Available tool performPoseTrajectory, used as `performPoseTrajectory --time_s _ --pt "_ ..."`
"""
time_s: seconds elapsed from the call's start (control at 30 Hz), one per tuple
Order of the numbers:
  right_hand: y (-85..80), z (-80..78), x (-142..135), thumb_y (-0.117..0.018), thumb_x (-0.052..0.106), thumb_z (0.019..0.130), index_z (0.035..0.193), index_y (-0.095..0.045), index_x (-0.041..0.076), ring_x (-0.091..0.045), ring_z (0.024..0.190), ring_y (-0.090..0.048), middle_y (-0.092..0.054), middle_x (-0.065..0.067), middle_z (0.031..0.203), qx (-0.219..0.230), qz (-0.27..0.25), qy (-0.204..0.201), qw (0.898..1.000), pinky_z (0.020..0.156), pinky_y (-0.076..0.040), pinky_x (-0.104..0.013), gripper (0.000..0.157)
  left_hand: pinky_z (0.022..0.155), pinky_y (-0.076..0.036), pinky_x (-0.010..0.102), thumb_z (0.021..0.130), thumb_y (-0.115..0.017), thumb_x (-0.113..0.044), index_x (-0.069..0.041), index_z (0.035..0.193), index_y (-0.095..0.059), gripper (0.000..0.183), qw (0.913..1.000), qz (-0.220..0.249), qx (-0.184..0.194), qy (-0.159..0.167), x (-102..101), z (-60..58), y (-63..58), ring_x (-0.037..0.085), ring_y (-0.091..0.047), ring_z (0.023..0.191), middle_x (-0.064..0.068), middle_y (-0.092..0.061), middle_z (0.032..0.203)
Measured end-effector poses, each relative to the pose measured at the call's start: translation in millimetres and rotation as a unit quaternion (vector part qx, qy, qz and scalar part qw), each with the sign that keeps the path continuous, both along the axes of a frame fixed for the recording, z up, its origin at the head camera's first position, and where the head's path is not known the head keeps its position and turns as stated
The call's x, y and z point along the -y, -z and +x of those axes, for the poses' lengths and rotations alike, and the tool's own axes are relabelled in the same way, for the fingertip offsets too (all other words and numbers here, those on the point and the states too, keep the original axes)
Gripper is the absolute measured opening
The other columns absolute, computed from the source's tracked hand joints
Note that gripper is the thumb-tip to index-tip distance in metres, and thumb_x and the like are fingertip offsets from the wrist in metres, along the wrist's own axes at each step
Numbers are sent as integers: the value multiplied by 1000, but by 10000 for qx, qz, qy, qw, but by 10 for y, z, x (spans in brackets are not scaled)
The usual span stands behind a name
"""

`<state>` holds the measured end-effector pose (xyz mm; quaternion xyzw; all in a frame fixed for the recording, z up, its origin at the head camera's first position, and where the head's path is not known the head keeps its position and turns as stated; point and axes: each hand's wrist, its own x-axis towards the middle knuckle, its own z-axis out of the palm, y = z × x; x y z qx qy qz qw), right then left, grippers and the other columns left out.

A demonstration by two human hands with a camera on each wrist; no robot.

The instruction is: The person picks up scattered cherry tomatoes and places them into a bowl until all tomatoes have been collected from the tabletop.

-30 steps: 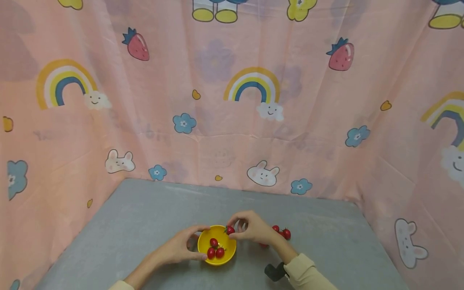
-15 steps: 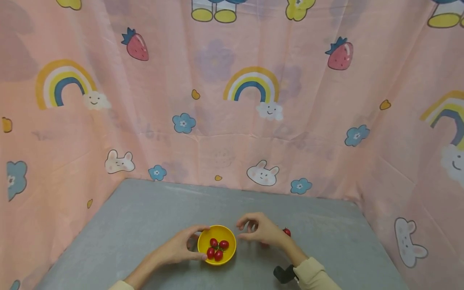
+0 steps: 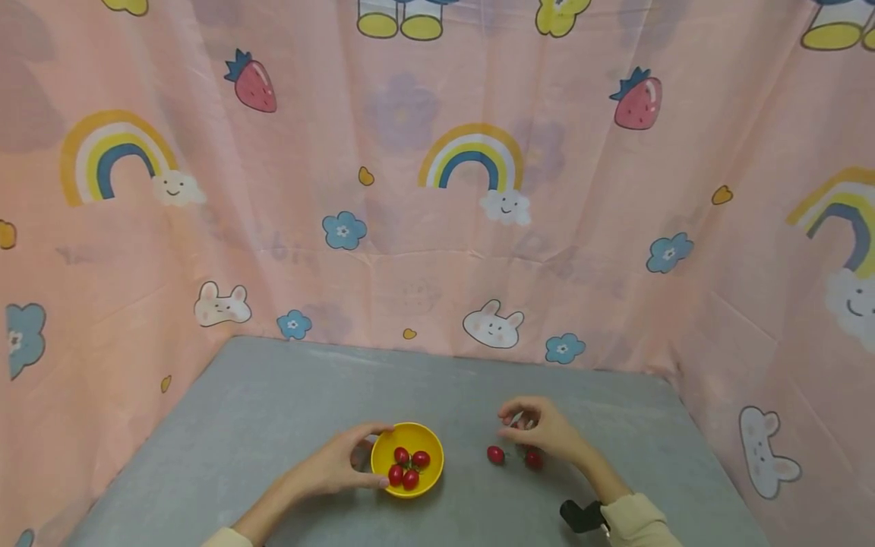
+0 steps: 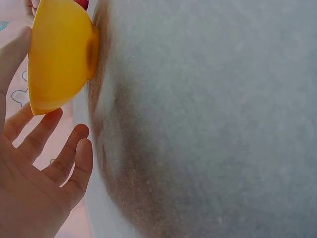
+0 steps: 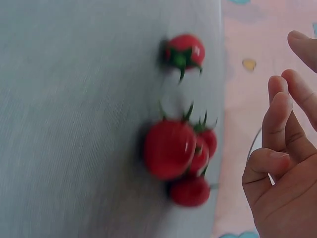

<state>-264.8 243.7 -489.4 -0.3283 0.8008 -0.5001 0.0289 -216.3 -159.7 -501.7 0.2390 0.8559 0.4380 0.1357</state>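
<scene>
Head view: the left hand [image 3: 335, 462] is pinching a yellow bowl [image 3: 412, 434] holding four tomatoes [image 3: 411, 479]; the right hand [image 3: 547, 433], fingers parted around nothing, is hovering by loose tomatoes [image 3: 495, 455]. Left wrist view: fingertips are touching the bowl's rim. Right wrist view: five tomatoes [image 5: 170, 148] are lying on the table [image 5: 74, 124] (one sitting apart); a brushing fingertip could send one rolling.

On the grey bench [image 3: 307, 387] before me stands a bowl [image 3: 418, 436], five tomatoes [image 5: 170, 148] lying at its three o'clock.
</scene>
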Motion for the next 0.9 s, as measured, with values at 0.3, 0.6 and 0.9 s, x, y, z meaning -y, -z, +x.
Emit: performPoseTrajectory --time_s 0.3,0.6,0.9 --pt "58 25 -298 -76 6 91 109 -69 -5 -22 73 -62 -68 -16 98 -9 73 261 9996 64 -52 -30 22 87 -51 36 86 -84 -38 -21 144 -53 68 10000 -9 21 -21 12 16 -28 21 -57 111 -1 -54 142" --pt "121 122 -568 -77 7 91 113 -68 -4 -20 70 -61 -67 -16 101 376 202 780 9960 58 -49 -29 26 86 -51 35 85 -84 -37 -21 144 -53 69 10000 -46 -16 -22 10 16 -22 20 -57 110 -1 -54 141" --pt "207 94 -700 -81 7 87 131 -59 -7 -12 58 -50 -60 -27 123 787 364 874 9924 50 -43 -26 51 86 -51 35 85 -84 -38 -21 144 -53 68 10000 -72 -5 -17 7 9 -20 21 -57 110 0 -54 141"
